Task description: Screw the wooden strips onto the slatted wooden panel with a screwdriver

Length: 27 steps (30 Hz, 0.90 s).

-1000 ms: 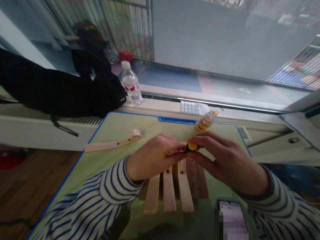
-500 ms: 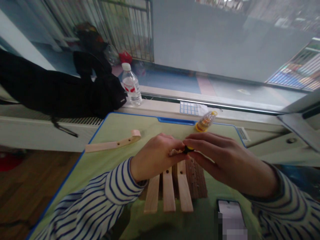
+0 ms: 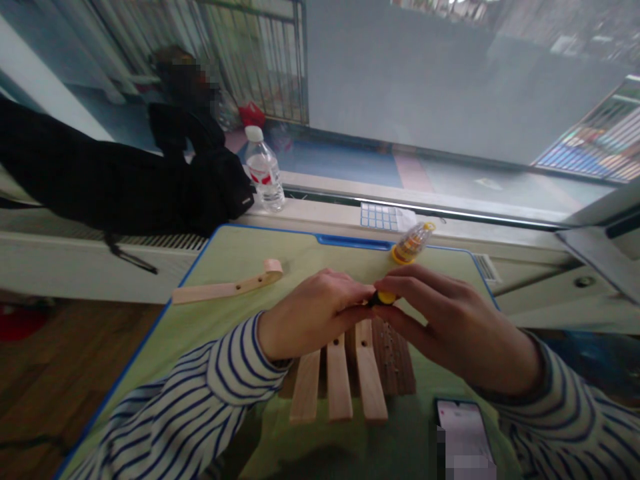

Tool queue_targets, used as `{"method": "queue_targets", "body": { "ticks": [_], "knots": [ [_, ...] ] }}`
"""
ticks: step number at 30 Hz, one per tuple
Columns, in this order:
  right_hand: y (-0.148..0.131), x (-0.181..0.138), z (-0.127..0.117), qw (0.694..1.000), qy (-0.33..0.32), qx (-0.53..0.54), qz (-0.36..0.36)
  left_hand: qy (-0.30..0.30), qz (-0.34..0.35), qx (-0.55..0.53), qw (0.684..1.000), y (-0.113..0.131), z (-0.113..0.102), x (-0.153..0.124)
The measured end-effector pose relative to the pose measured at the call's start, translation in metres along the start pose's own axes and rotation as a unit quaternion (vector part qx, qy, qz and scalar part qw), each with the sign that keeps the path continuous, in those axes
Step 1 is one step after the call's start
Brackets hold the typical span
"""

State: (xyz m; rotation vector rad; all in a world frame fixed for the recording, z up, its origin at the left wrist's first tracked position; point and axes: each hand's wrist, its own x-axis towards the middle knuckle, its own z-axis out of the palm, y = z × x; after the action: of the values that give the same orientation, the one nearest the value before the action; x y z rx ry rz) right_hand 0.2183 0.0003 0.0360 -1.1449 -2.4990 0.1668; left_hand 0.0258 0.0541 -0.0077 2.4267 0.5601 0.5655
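Left hand and right hand meet near the center of my head view, above the tabletop. Right-hand state: thumb and fingers close around the yellow end of a small yellow-and-black tool. Left-hand state: thumb and forefinger come together at the tool's black end; I cannot tell whether they grip the tool or a part under it.

Below the hands, three pale wooden strips lie side by side across a brown ridged board. Their near ends project past the board's near edge. I can see one dark hole in the middle strip and one in the right strip.

To the left, well apart from the board, a curled wooden piece shows two dark holes. To the right, a phone lies near the right sleeve. Beyond the right hand, a clear container with a yellow base is positioned near the tabletop's far edge. Past that edge, I observe a capped bottle upright on the white sill, just beside a black bag.
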Motion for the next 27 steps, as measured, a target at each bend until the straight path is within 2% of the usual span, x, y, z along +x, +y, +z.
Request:
{"method": "queue_targets", "body": {
  "ticks": [5,14,20,27],
  "knots": [
    [0.0001,-0.0001,0.0010,1.000,0.004,0.005,0.005,0.006,-0.004,-0.003,1.000,0.0013,-0.0013,-0.0006],
    [-0.0007,0.0036,0.0007,1.000,-0.012,0.000,0.007,0.056,-0.041,0.020,0.997,0.0035,-0.0006,-0.0016],
    [-0.0011,0.0041,-0.0015,1.000,-0.016,0.008,-0.014,0.052,-0.041,0.022,0.998,0.0012,-0.0002,-0.0020],
    [0.0021,0.0029,0.0033,1.000,-0.002,0.014,0.008,0.020,-0.027,0.009,0.999,0.0009,-0.0019,-0.0018]
  ]
}}
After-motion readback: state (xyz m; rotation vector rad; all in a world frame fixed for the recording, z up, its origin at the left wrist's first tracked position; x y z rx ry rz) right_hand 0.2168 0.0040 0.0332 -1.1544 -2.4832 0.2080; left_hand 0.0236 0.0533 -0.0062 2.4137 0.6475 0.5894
